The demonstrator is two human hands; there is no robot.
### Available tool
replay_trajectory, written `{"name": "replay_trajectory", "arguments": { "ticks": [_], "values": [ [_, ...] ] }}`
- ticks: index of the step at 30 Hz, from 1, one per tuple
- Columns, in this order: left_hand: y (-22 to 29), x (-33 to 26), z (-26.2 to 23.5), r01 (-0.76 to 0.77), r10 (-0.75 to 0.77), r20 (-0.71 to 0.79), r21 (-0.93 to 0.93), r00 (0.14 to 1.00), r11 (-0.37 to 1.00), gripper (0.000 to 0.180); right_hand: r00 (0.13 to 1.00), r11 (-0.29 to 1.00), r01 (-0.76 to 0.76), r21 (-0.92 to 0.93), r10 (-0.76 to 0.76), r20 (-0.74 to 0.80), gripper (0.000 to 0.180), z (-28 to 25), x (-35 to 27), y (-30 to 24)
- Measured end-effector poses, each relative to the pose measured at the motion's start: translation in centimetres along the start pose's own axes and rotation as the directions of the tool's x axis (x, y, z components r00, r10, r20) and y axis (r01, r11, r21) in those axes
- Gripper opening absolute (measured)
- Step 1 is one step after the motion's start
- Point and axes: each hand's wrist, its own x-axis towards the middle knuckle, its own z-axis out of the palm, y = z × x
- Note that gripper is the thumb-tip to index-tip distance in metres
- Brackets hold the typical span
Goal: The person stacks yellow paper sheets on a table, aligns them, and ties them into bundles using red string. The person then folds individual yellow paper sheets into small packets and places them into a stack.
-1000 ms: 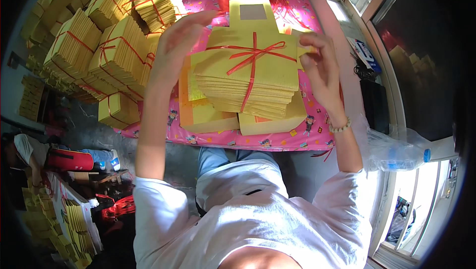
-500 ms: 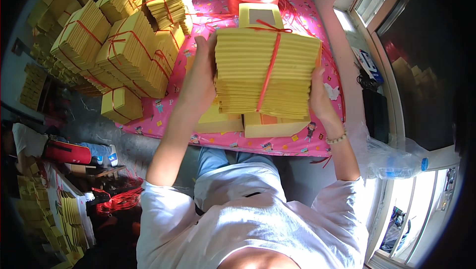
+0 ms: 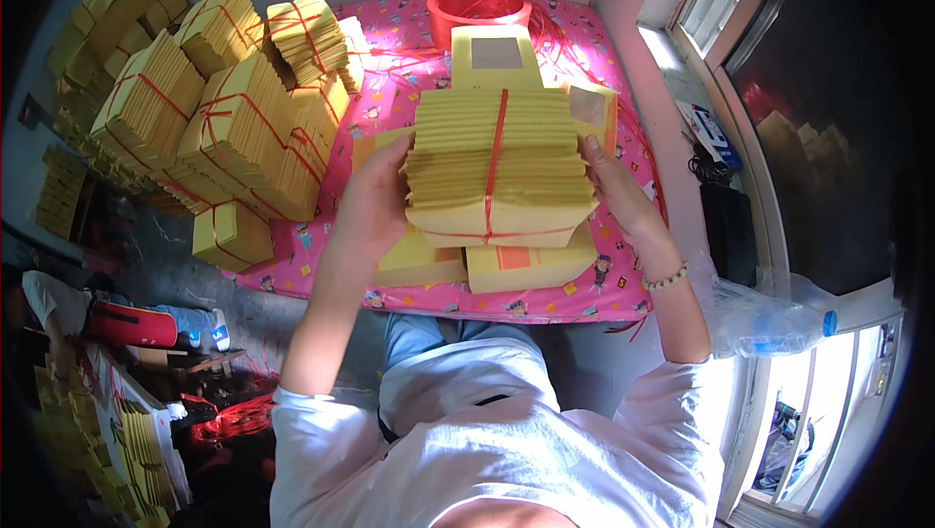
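Note:
Between my two hands is a thick bundle of yellow cardboard sheets (image 3: pixel 531 163), tied crosswise with red string. My left hand (image 3: pixel 378 195) presses on its left side, and my right hand (image 3: pixel 623 187), with a beaded bracelet at the wrist, grips its right side. Beneath and behind the bundle, other yellow cardboard pieces lie on a pink patterned cover (image 3: pixel 614 280); one flat yellow piece with a grey window (image 3: pixel 497 53) shows just beyond it. The bundle's underside is hidden.
Tied yellow bundles (image 3: pixel 243 114) are stacked at the left, with a smaller one (image 3: pixel 232 236) by the edge. A red basin (image 3: pixel 477 4) stands at the back among red strings. A clear plastic bag (image 3: pixel 769 319) is at the right; another person (image 3: pixel 58 289) is at far left.
The bundle has tilted in my hands, so its lower front face and the string crossing there now show. It sits lower and slightly left; the whole view has shifted a little.

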Motion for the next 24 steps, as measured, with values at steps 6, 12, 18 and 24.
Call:
{"name": "replay_trajectory", "arguments": {
  "ticks": [6, 12, 18, 24],
  "values": [
    [-1.8, -0.3, 1.7, -0.198, 0.201, -0.063, 0.048, 0.978, 0.979, 0.064, 0.983, 0.962, 0.169, 0.216, -0.149, -0.105, 0.083, 0.8, 4.0, 2.4],
    [-2.0, 0.4, 2.4, -0.197, 0.207, -0.003, 0.284, 0.978, 0.938, 0.068, 0.989, 0.913, 0.147, 0.381, -0.143, -0.039, 0.079, 3.0, 3.4, -0.4],
    [-2.7, 0.2, 2.2, -0.195, 0.218, -0.009, 0.412, 0.976, 0.89, 0.071, 0.983, 0.945, 0.184, 0.272, -0.168, -0.08, 0.077, 2.9, 2.1, -0.8],
    [-2.2, 0.0, 2.8, -0.156, 0.167, -0.002, 0.346, 0.986, 0.925, 0.071, 0.998, 0.965, 0.066, 0.252, -0.062, -0.021, 0.069, 2.3, 1.4, -2.5]
  ]
}}
